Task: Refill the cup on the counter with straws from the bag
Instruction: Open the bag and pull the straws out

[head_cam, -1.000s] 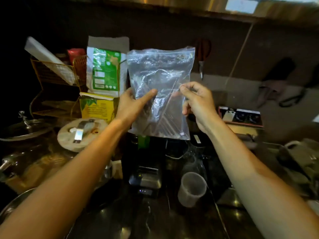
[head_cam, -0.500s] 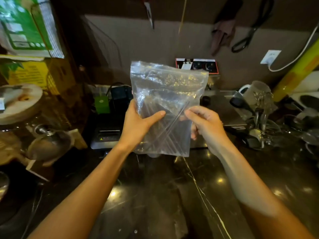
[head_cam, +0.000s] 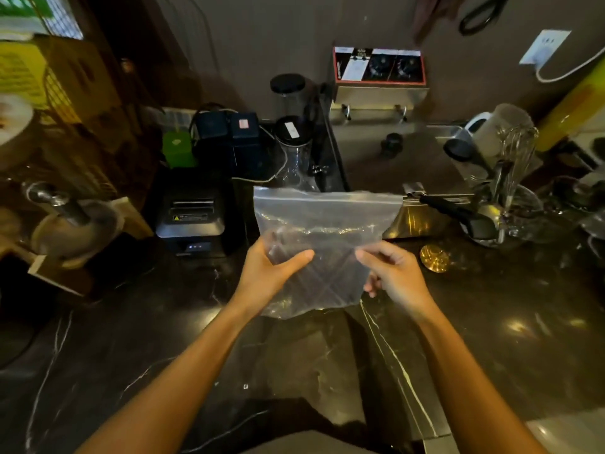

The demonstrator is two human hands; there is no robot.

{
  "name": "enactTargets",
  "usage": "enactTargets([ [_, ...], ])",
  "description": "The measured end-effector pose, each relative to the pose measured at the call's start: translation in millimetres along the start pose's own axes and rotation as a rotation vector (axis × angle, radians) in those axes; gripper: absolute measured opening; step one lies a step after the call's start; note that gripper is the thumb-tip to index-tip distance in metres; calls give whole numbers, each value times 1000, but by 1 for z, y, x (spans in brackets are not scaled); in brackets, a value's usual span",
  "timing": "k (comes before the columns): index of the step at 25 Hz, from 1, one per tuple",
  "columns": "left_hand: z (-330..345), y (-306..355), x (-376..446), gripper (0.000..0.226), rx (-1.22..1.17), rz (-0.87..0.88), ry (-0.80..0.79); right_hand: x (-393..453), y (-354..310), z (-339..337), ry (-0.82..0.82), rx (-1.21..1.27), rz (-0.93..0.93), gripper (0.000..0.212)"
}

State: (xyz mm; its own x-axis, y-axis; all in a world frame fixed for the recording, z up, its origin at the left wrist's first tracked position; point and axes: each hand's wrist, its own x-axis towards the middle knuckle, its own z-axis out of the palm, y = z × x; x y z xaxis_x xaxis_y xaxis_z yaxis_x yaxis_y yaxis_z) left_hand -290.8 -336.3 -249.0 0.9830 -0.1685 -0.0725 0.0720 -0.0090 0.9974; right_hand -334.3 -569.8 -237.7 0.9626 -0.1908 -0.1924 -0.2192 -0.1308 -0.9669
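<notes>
Both hands hold a clear zip-top bag (head_cam: pixel 327 224) upright above the dark marbled worktop (head_cam: pixel 229 371). The left hand (head_cam: pixel 268 276) grips the bag's lower left side, thumb laid across the front. The right hand (head_cam: pixel 396 276) pinches the lower right edge between thumb and fingers. Thin clear straws (head_cam: pixel 330 276) lie slanted inside, between the two hands. Beyond the left hand sits a black receipt printer (head_cam: pixel 193 214); just right of the right hand lies a small brass disc (head_cam: pixel 433 258). The cup cannot be made out.
</notes>
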Motion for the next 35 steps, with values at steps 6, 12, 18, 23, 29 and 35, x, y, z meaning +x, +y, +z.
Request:
enactTargets([
  [6, -2, -29, -9, 19, 58, -86, 68, -1, 35, 2, -19, -40, 48, 7],
  [12, 4, -57, -22, 20, 4, -207, 112, -4, 53, 1, -51, -56, 135, 9],
  [18, -7, -39, -17, 40, -122, -173, 17, -6, 51, -6, -74, -25, 166, 9],
  [23, -11, -14, -7, 28, -139, -40, 50, -8, 38, 0, 181, -115, 107, 22],
  [29, -1, 3, -11, 22, -155, 28, -4, -10, 6, 10, 173, -176, -44, 14],
  [35, 21, 12, -24, 26, -127, 145, -9, -17, -51, 39, -13, 103, 16, 40],
])
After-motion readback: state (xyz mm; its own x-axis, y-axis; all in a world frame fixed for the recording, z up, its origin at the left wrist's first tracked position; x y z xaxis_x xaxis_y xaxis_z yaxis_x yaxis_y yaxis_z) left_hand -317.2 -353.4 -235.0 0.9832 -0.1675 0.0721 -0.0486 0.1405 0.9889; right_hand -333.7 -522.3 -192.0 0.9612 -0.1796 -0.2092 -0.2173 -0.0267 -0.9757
